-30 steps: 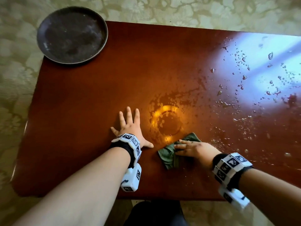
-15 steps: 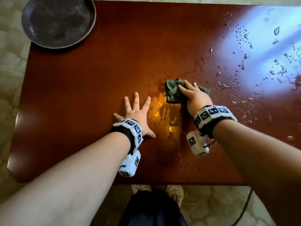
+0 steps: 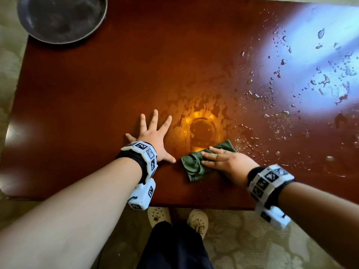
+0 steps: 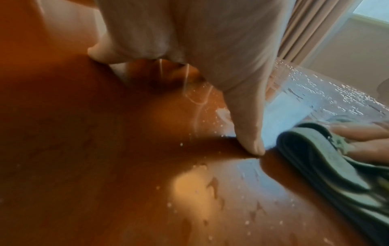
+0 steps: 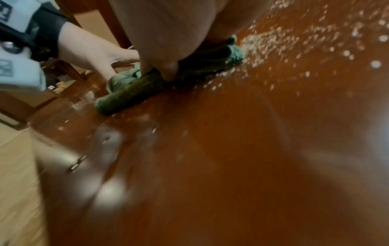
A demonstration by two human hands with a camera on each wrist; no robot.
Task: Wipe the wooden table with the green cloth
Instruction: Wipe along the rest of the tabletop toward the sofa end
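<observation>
Right hand [image 3: 229,164] presses flat-fingered on green cloth [image 3: 196,166]; only left wrist view shows curtains [image 4: 305,33].

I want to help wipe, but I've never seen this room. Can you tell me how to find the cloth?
Find the shiny reddish wooden table and look along its near edge, around the middle. The green cloth lies bunched there under the flat fingers of the right hand, beside the spread left hand. It is the only soft green thing on the table.

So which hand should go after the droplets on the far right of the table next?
The right hand: it already presses the green cloth beside the droplets. The left hand lies flat and bare on the table.
</observation>
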